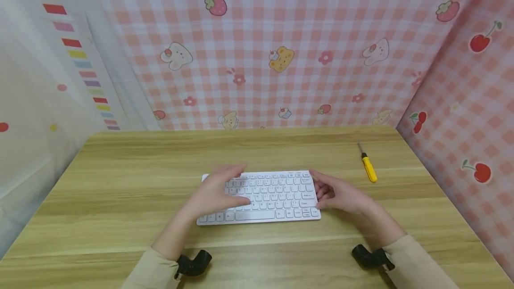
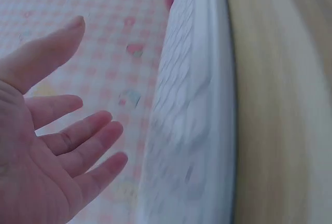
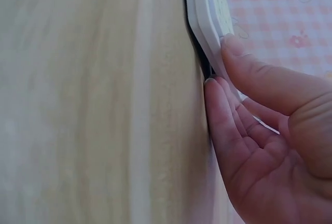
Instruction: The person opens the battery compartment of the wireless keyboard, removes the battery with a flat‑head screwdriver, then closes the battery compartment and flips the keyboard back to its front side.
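A white keyboard [image 1: 261, 214] lies on the wooden table, its keys facing up. Over its left part hovers my left hand [image 1: 213, 195], fingers spread and thumb apart; the left wrist view shows that palm [image 2: 46, 167] holding nothing, off the keyboard [image 2: 194, 110]. At the opposite end, my right hand [image 1: 343, 195] grips the keyboard's right edge. In the right wrist view the thumb [image 3: 254, 73] sits on the upper side of the edge, while the other fingers [image 3: 225, 110] curl at its side and lower rim.
A screwdriver with a yellow handle [image 1: 369, 169] lies on the table [image 1: 120, 182] at the back right. Behind the table hangs a pink checked cloth [image 1: 257, 26]; a similar cloth [image 1: 449, 101] covers the right side, and a pale one [image 1: 36, 115] the left.
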Motion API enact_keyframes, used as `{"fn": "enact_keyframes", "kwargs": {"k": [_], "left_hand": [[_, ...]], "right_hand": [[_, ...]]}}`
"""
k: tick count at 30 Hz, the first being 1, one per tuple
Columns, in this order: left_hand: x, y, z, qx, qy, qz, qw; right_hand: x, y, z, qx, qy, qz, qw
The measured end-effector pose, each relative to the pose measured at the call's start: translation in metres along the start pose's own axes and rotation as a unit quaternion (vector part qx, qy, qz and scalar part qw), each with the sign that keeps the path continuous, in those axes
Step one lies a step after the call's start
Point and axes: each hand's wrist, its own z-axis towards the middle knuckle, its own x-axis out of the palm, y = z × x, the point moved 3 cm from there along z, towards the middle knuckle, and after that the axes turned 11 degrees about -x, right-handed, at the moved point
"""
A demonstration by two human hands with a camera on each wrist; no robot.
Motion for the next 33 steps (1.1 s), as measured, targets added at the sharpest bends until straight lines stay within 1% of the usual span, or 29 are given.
{"fn": "enact_keyframes", "kwargs": {"k": [3,6,9,12,17,21,25,29,33], "left_hand": [[0.016,-0.013,0.006,-0.009,0.011,0.003,0.9999],[0.03,-0.024,0.013,-0.005,0.023,0.004,0.9997],[0.043,-0.032,0.021,0.005,0.034,0.015,0.9993],[0.056,-0.039,0.029,0.018,0.038,0.037,0.9984],[0.076,-0.05,0.04,0.045,0.034,0.066,0.9962],[0.091,-0.055,0.048,0.074,0.025,0.094,0.9925],[0.105,-0.057,0.057,0.088,0.018,0.128,0.9877],[0.114,-0.059,0.065,0.086,0.014,0.169,0.9818],[0.121,-0.06,0.071,0.072,0.022,0.209,0.975]], "right_hand": [[0.0,0.0,0.0,0.0,-0.002,-0.002,1.0],[0.0,-0.001,-0.002,0.0,-0.004,0.0,1.0],[0.0,-0.002,-0.003,-0.003,-0.008,0.005,0.9999],[-0.001,-0.003,-0.005,-0.007,-0.013,0.014,0.9998],[-0.002,-0.005,-0.01,-0.006,-0.024,0.039,0.999],[-0.006,-0.007,-0.017,-0.023,-0.04,0.041,0.9981],[-0.011,-0.008,-0.024,-0.035,-0.064,0.024,0.9971],[-0.016,-0.006,-0.029,-0.037,-0.089,0.018,0.9952],[-0.02,-0.005,-0.033,-0.044,-0.101,0.019,0.9937]]}}
